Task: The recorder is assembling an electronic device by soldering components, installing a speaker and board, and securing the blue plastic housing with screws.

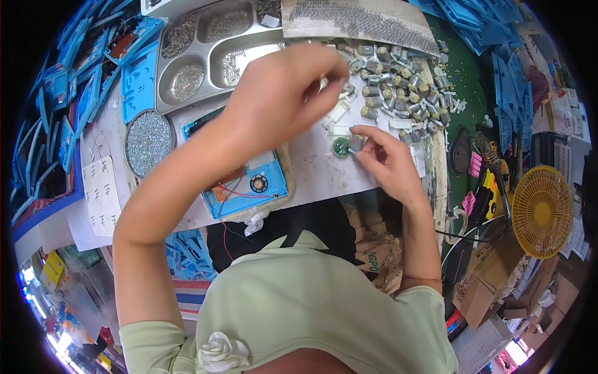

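Worktop (pixel 314 182), far-left corner: one five-compartment tray (pixel 213 91), springs (pixel 187 82) inside; one bowl (pixel 127 151), metal parts (pixel 149 144) inside; right hand (pixel 393 165) pinching one motor (pixel 356 143); left hand (pixel 280 93) blurred, grip indeterminable

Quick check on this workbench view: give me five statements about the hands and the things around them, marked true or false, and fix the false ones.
1. The right hand grips a small grey motor. True.
2. The metal tray has a single compartment. False: it has several.
3. The left forearm hides part of the blue casing. True.
4. The round bowl stands right of the motor pile. False: it stands to its left.
5. The person's top is dark red. False: it is pale green.
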`<state>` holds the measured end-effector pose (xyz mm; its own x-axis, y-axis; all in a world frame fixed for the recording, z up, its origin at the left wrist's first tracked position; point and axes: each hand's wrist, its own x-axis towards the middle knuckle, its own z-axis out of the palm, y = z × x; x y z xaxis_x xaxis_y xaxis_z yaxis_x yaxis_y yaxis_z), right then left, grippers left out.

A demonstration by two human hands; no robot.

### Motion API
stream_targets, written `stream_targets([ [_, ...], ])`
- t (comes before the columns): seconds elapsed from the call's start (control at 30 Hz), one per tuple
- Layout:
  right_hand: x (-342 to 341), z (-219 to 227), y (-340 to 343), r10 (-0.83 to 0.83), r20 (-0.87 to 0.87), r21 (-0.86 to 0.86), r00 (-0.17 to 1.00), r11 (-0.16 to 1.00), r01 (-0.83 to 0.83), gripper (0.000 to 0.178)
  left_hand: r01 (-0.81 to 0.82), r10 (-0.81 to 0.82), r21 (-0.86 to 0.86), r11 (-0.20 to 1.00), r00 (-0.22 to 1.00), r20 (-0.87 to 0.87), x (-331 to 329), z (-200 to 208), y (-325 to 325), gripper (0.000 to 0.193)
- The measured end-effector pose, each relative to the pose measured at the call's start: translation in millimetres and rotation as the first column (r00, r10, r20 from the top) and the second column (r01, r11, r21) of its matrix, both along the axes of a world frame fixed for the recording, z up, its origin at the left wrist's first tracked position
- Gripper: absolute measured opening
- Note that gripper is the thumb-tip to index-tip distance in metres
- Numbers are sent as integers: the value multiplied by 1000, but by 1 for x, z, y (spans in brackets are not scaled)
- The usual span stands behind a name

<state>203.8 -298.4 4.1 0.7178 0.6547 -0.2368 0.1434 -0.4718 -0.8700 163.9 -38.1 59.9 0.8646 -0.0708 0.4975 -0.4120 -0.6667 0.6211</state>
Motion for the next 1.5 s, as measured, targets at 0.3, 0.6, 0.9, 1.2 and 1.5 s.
stream_targets([
  [0.3, 5, 5, 27, 410, 584, -317, 700, 910, -269, 43, -150, -49, -451, 880, 915, -401, -124, -16, 4, 13],
  [0.6, -26, 24, 45, 83, -303, 360, 949, 932, 33, 47, -352, 4, -588, 729, 860, -510, -149, -34, -14, 19],
  [0.9, -52, 11, 82, 254, -639, 448, 726, 890, 84, 49, -392, -14, -636, 665, 845, -535, -153, -37, -9, 34],
  [1.2, -56, 17, 85, 224, -530, 389, 818, 921, 0, 49, -377, -27, -627, 682, 843, -537, -154, -42, -8, 34],
  [1.5, -56, 33, 91, 296, 526, 215, 797, 861, -461, 41, -233, 209, -296, 926, 972, -112, -157, -56, -7, 28],
])
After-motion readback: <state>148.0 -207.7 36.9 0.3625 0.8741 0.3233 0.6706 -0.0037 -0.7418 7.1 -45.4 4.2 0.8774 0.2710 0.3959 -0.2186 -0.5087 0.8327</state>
